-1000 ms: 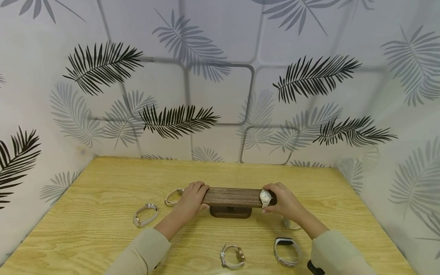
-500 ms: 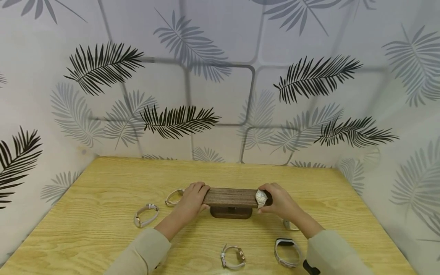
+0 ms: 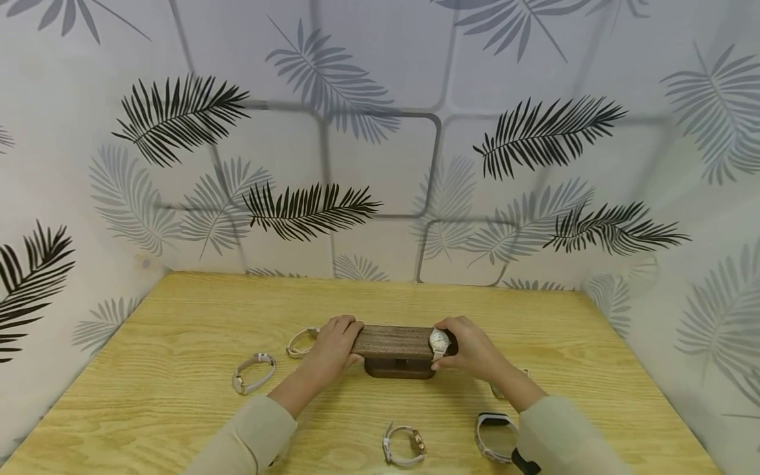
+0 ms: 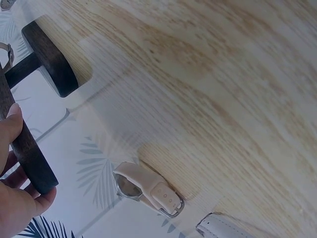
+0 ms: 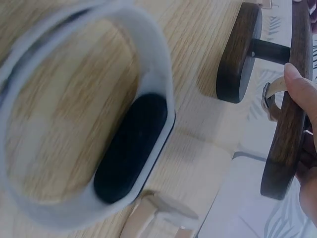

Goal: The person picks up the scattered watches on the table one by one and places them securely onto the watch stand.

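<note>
A dark wooden watch stand (image 3: pixel 388 340) with a flat crossbar on a short post and base (image 3: pixel 399 369) stands mid-table. My left hand (image 3: pixel 334 351) grips the bar's left end, fingers over the top and thumb at the front. In the left wrist view, that bar end (image 4: pixel 34 163) sits between thumb and fingers. A wristwatch (image 3: pixel 439 343) with a round pale dial and light strap is around the bar toward its right end. My right hand (image 3: pixel 469 346) pinches this watch from the right, thumb low and fingers on top. In the right wrist view, the watch (image 5: pixel 270 101) is partly hidden behind the bar.
Left of the stand lie two light-strapped watches (image 3: pixel 254 374), (image 3: pixel 301 342). A pale-strapped watch (image 3: pixel 405 445) lies in front, and a white smart band (image 3: pixel 489 439) front right. Another watch (image 3: pixel 497 390) is partly hidden by the right forearm. A patterned wall covering (image 3: pixel 380 165) rises behind the table.
My right hand has moved left along the bar with the wristwatch, away from the bar's right end. My left hand keeps its grip and has hardly moved.
</note>
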Motion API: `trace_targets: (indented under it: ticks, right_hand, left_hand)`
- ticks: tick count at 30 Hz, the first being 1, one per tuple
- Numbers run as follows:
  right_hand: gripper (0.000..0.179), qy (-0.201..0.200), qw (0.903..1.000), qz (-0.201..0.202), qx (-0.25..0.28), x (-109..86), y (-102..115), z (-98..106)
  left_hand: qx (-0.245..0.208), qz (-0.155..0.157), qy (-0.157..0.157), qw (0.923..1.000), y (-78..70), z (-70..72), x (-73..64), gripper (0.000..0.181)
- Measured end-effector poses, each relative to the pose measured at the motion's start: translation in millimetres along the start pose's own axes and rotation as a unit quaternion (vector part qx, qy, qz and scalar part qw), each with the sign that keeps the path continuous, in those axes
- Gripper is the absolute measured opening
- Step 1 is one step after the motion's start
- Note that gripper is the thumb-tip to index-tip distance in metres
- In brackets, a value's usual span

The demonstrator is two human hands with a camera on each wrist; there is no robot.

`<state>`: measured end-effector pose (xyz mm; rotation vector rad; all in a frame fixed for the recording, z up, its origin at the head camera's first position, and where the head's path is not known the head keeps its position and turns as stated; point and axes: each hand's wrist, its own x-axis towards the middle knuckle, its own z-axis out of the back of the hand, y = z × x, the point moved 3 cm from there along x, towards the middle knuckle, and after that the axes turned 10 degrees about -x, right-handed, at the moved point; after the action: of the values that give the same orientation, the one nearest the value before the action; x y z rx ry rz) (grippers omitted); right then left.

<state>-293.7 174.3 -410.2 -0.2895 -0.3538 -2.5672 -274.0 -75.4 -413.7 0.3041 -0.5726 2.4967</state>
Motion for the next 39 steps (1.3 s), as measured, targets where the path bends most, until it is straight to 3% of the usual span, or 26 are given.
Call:
trace_targets:
  ticks: [10,23,34,39]
  right_hand:
    - [0.066,-0.004,0.9996,0.002,-0.026,9.7,18.6,-5.8]
    - [0.062,-0.023,0.9995,0.023,-0.005,13.5,30.3,-7.0]
    - [0.066,-0.02,0.9996,0.022,-0.002,8.6,25.9,-5.9]
    - [0.07,-0.073,0.9957,0.043,-0.037,1.5,20.2,-2.2]
  left_hand:
    - [-0.002,0.0,0.0,1.0,0.7,-0.2,-0.9,0.049]
    - [-0.005,0.003,0.001,1.0,1.1,0.4,0.0,0.049]
    - [-0.057,0.008,-0.005,0.9983,5.0,0.8,-0.2,0.053]
    - [-0.105,0.012,-0.003,0.9944,13.8,4.2,-7.2,0.066]
